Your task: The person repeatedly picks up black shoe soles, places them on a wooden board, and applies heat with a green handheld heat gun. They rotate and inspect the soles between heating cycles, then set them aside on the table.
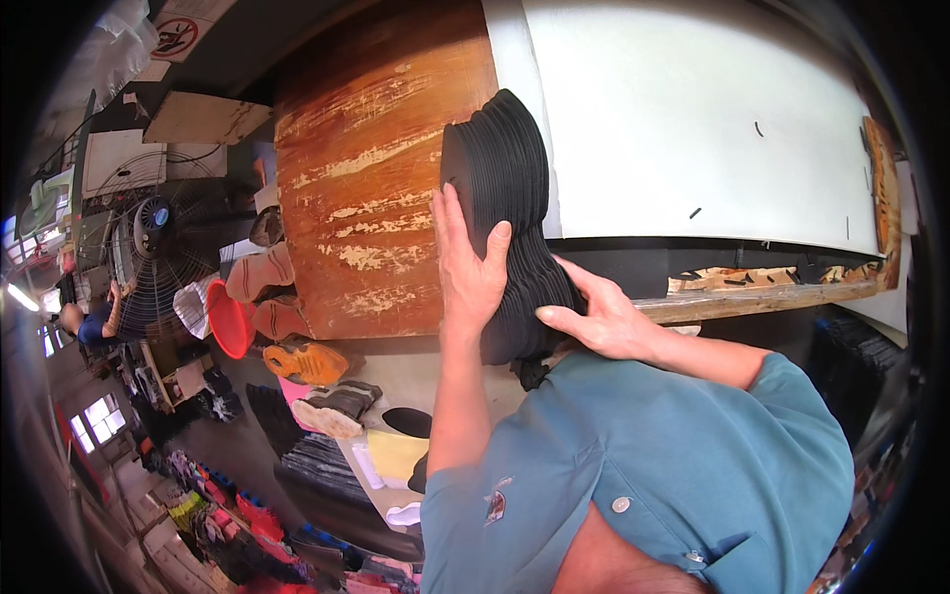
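Observation:
A thick stack of thin black shoe insoles (507, 158), curved in outline, sits at the near right part of a worn brown wooden board, reaching past its near edge toward my body. My left hand (473, 267) presses along the stack's left side, fingers stretched out and thumb over the layered edges. On the right side, nearer to me, my right hand (604, 317) grips the stack's lower part with its thumb on the edges; some of its fingers are hidden behind the layers. Between both palms the insoles are held together.
Right of the wooden board (376, 158) lies a white work surface (693, 119) with a few black scraps. A wooden ledge (772, 302) holds more scraps. At left are a large fan (150, 223), a red bowl (231, 317), an orange shoe (305, 364) and, farther off, another person (94, 325).

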A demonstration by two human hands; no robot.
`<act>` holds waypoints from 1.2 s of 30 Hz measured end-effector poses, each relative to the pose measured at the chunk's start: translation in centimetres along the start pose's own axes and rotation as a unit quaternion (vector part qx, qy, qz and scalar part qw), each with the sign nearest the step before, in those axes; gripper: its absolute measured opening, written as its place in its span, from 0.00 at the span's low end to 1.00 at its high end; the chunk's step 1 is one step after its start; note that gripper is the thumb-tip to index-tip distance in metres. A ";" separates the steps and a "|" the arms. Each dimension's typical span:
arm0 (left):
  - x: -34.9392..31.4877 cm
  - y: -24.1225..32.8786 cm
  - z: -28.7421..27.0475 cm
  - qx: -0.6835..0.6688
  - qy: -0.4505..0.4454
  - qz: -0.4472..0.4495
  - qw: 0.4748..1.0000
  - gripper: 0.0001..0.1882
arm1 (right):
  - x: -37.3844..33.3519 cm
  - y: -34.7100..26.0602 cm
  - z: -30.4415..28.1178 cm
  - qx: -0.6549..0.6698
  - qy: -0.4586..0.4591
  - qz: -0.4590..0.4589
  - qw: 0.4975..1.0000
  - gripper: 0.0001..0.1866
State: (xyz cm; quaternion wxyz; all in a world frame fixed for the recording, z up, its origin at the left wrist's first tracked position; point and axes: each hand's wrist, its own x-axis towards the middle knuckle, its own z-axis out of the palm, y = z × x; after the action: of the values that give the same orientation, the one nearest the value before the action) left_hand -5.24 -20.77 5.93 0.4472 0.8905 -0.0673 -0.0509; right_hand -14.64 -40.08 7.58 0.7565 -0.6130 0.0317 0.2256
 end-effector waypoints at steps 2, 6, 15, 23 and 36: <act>0.2 0.0 -0.3 -0.007 0.007 -0.003 1.000 0.46 | 2.0 1.6 0.4 -0.081 0.035 -0.017 0.996 0.45; 1.2 -0.4 -1.9 -0.003 0.044 0.003 0.999 0.42 | 5.3 1.7 1.3 -0.032 -0.016 -0.011 0.999 0.41; 2.9 -2.7 -2.0 0.164 0.022 0.035 0.986 0.42 | 1.6 -5.4 -2.0 -0.429 0.012 -0.062 0.901 0.18; 4.8 -5.1 -3.5 0.203 0.015 -0.008 0.979 0.46 | 3.3 -3.0 -3.7 -0.391 0.134 -0.189 0.891 0.09; 5.8 -2.5 -1.4 0.302 0.068 0.095 0.946 0.49 | 4.0 -2.6 -4.6 -0.327 0.117 -0.188 0.919 0.08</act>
State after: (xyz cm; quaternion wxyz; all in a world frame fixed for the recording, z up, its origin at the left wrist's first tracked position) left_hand 0.91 -19.17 4.57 0.1639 0.9746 -0.1332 0.0748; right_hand -9.05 -43.57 7.53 0.5335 -0.8428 -0.0710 0.0036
